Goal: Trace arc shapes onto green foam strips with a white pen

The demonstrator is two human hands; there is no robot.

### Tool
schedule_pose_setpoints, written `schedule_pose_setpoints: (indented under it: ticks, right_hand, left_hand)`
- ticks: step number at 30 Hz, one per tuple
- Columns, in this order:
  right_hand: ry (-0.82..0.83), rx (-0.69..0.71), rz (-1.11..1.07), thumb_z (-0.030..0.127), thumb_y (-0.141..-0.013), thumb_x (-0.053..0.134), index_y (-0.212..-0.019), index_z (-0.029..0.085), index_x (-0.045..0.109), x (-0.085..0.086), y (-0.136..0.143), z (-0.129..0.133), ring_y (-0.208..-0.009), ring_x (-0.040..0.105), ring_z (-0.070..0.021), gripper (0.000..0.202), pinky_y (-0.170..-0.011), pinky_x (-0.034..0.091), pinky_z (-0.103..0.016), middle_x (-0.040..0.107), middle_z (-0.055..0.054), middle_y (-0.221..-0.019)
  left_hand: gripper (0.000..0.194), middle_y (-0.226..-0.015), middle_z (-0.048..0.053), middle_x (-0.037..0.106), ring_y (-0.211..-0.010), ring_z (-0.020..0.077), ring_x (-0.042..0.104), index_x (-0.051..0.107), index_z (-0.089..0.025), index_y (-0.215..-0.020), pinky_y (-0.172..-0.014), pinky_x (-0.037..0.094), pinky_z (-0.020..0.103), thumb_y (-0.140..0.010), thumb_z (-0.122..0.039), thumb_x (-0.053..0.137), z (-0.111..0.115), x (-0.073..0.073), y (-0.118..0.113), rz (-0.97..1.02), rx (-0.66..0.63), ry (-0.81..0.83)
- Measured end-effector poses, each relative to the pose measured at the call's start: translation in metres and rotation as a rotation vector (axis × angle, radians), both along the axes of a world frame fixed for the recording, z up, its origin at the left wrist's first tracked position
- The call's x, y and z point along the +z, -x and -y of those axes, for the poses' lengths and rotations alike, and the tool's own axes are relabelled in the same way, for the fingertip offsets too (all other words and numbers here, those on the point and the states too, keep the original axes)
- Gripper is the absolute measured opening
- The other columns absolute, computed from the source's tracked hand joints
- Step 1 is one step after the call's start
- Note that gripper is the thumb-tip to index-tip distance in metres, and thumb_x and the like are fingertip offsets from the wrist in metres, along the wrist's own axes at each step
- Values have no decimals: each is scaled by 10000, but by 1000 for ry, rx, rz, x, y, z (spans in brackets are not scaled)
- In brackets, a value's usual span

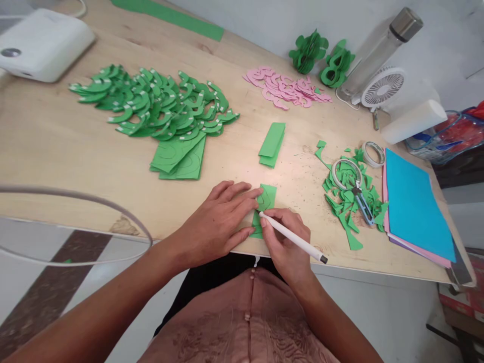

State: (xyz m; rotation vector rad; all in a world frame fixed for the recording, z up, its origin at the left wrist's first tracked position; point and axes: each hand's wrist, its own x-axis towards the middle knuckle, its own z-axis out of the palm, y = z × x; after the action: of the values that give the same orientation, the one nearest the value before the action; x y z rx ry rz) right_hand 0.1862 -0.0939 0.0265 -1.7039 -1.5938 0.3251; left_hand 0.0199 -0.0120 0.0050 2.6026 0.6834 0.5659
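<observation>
The green paper (268, 194) looks light and bendable, best pinned at its edge, left hand (221, 218) flat there, right hand (289, 242) gripping a pen (293, 237)

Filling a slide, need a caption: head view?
Left hand rests on green paper while right hand holds a white pen over it.

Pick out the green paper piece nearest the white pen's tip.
The marked piece touched by the left hand; the folded piece and the layered stack lie farther away, untouched.
</observation>
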Motion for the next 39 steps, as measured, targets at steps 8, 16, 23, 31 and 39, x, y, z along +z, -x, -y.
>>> schedule_pose_setpoints:
  ticks: [8, 16, 23, 31, 39]
  right_hand:
    - [1, 8, 22, 241, -933, 562, -876, 215, 647, -1, 0, 0, -704, 665, -174, 106, -712, 472, -338, 736, -20, -783]
    - [-16, -3, 25, 235, -930, 560, -869, 213, 643, -1, 0, 1, -698, 656, -177, 106, -693, 490, -333, 722, -24, -765]
    - [-26, -8, 24, 210, -924, 571, -872, 205, 638, -2, 0, 3, -712, 651, -182, 85, -697, 485, -333, 717, -26, -768]
    - [-37, -16, 37, 185, -913, 586, -872, 202, 637, -2, -2, 7, -706, 643, -178, 68, -697, 473, -329, 716, -19, -768]
    - [-46, -19, 32, 187, -915, 585, -876, 196, 636, -2, -3, 10, -712, 645, -182, 65, -694, 475, -329, 720, -29, -777]
  left_hand:
    - [278, -1470, 108, 501, -1363, 312, 401, 509, -181, -1195, -1141, 289, 526, -929, -258, 494, 0, 0, 0, -11, -1, -13]
    - [268, -1463, 109, 505, -1363, 309, 397, 511, -178, -1187, -1141, 288, 526, -935, -265, 490, 0, -1, -1, -11, -3, -26]
    - [265, -1450, 122, 515, -1357, 317, 403, 519, -159, -1179, -1126, 301, 527, -937, -264, 488, -1, 0, -1, -16, -8, -36]
    - [252, -1447, 127, 521, -1354, 315, 408, 531, -155, -1157, -1124, 305, 524, -944, -278, 477, -1, 3, 0, -32, -6, -39]
    - [251, -1459, 121, 510, -1366, 311, 401, 532, -165, -1153, -1135, 295, 522, -950, -300, 472, -1, 0, 0, -23, 0, -35]
